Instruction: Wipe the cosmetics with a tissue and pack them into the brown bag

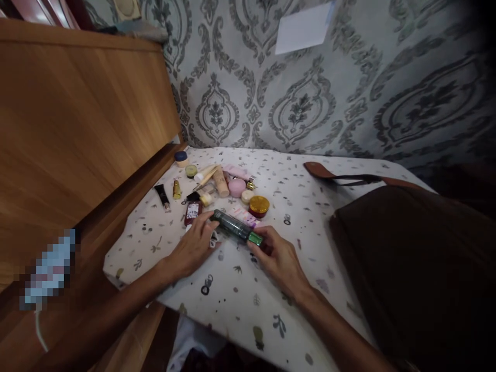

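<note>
The left hand (194, 241) is partly curled, its fingers and thumb closed around the dark end of a dark green, glossy cylindrical bottle (232, 226). The right hand (279, 257) pinches the bottle's shiny green cap (255, 238) between thumb and fingers. The bottle lies slanted between the two hands, over a table (232, 310) covered in white printed cloth. Just beyond it are a round amber jar (259, 204), a round pink jar (236, 187) and a dark red bottle with a pale label (193, 212). A large dark brown bag (411, 258) sits at the right.
</note>
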`<state>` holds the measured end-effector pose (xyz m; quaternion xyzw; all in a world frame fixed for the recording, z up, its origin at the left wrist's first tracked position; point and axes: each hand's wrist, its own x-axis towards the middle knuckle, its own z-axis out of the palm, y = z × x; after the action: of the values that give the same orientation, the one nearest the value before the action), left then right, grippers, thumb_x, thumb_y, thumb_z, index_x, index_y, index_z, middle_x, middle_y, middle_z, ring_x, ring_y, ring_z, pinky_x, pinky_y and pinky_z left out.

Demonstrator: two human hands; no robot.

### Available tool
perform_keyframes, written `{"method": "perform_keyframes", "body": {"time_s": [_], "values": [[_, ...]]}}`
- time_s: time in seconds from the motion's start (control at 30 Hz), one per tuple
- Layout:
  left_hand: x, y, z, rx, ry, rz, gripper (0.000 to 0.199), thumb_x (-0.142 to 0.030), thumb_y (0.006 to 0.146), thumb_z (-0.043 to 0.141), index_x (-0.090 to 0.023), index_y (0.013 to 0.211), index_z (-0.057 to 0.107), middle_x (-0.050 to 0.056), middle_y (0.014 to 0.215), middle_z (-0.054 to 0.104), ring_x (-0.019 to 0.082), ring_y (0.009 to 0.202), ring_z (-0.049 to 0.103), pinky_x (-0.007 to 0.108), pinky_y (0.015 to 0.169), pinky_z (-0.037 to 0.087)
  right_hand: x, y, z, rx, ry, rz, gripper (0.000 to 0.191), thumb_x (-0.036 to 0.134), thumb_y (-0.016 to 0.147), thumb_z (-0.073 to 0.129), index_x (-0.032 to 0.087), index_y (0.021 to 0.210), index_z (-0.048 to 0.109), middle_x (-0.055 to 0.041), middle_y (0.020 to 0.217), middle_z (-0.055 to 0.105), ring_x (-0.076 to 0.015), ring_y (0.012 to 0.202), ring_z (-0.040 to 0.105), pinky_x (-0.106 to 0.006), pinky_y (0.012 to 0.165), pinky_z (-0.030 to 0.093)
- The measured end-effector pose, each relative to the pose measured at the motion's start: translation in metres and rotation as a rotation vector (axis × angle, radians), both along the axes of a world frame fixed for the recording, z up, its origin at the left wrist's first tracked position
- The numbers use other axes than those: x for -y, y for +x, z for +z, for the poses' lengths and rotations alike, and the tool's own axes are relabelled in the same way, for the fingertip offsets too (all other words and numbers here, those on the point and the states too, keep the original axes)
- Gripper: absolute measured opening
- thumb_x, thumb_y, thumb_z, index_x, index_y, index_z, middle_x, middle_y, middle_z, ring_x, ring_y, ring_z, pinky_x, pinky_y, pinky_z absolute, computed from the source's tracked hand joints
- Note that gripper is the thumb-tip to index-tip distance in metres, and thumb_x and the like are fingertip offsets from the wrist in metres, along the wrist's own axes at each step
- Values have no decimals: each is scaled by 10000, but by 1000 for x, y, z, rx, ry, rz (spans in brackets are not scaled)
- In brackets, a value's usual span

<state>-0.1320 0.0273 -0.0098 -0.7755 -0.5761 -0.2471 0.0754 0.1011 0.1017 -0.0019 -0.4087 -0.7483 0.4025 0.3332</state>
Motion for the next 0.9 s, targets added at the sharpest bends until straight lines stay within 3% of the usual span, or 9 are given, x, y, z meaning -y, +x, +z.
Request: {"method": "perform_keyframes", "body": {"time_s": [0.07,0.2,0.37,0.5,0.6,0.77,0.9], "values": [[11,3,-2,-37,3,-1,331,-272,983,502,-164,1282,410,216,1403,422,325,1361,453,515,1022,537,0,0,-1,7,-3,3,254,411,818,587,200,958,591,-23,759,673,-169,627,578,-268,565,433],[27,11,0,-132,-87,-25,398,-341,986,512,-142,1321,434,210,1359,476,338,1316,479,533,1048,516,0,0,-4,20,-13,22,222,368,796,596,201,941,593,-12,737,662,-163,632,566,-261,574,426],[32,9,3,-152,-129,-72,418,-99,970,414,-163,1382,447,167,1274,576,279,1200,555,485,1002,538,0,0,-7,37,39,5,184,328,767,612,196,894,606,-3,748,647,-151,643,551,-256,604,428],[23,14,15,-9,9,-158,437,-45,966,387,-202,1364,478,105,1137,652,208,1035,623,365,881,575,1,-1,-9,43,86,12,165,304,752,608,193,873,606,0,739,633,-147,633,544,-256,617,431],[10,31,24,42,125,-216,367,-83,987,405,-165,1334,492,110,1143,665,204,1063,621,357,916,562,1,-2,-9,53,107,28,157,304,748,595,190,856,600,4,717,613,-149,629,537,-260,625,427],[-13,60,21,-177,153,-302,297,-152,1021,381,-103,1264,544,162,1214,670,241,1201,584,404,996,509,0,-3,-8,54,124,37,91,275,709,572,210,741,517,21,660,570,-141,603,494,-249,596,407],[-20,63,17,-290,136,-274,293,-176,1030,374,-103,1219,587,156,1236,671,244,1193,589,400,970,489,-1,-3,-7,42,115,39,92,285,712,566,213,735,514,31,631,562,-132,564,469,-239,562,401]]}}
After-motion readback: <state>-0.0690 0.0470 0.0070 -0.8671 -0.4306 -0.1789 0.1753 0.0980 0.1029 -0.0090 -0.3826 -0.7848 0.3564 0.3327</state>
